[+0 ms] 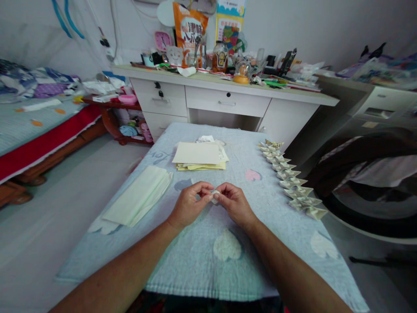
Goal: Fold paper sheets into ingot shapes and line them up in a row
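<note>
Over the middle of the cloth-covered table [182,265], both hands pinch one small piece of folded paper [215,199]. My left hand [192,202] grips its left side between thumb and fingers, and my right hand [236,202] grips the right side. Fingers cover most of the paper, so its exact shape is hidden. Just beyond the hands lies a stack of cream and yellow paper sheets [196,153]. To the left rests a pile of long, pale green folded paper [138,195]. Along the right edge runs a row of several folded paper boats [293,179].
Behind the table stands a white desk [208,98] crowded with a jar [220,56], an orange bag [189,30] and small items. A bed [42,117] is on the left. At the right, a front-loading washing machine [381,104] stands close to the table. Crumpled white paper [206,139] lies behind the stack.
</note>
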`<state>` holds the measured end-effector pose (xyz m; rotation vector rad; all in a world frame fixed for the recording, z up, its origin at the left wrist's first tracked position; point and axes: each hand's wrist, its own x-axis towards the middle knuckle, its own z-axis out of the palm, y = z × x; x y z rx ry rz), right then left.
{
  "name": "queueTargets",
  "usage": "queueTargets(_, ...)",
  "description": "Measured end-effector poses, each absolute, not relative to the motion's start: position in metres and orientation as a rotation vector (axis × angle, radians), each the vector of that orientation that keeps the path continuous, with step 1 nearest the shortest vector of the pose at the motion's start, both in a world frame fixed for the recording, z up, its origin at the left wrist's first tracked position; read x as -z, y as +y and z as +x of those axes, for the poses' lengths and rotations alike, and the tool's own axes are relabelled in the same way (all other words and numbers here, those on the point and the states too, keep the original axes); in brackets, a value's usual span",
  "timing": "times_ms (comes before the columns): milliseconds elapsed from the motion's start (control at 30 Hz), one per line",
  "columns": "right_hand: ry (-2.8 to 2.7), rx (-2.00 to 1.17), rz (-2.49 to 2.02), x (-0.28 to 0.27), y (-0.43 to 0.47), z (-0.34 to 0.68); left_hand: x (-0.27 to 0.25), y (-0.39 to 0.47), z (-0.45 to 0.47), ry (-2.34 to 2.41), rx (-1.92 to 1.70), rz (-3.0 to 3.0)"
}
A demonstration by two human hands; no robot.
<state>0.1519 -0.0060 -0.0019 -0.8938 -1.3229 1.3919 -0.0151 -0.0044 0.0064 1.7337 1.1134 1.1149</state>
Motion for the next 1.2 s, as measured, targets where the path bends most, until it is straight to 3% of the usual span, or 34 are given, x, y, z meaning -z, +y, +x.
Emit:
queueTargets(600, -1.302, -1.504, -0.809, -0.004, -0.004, 0.159, -0.002, 0.002, -0.018, 0.999, -1.050, 1.483)
queueTargets(867, -1.598, -1.284, -1.067, -0.006, -0.008, 0.160, -0.006, 0.002, -0.016, 0.958, -1.071, 1.346)
queueTargets(1200, -1.611, -1.283, -1.060, -0.008, -0.008, 0.160, -0.008, 0.004, -0.016, 0.934, -0.939, 1.427)
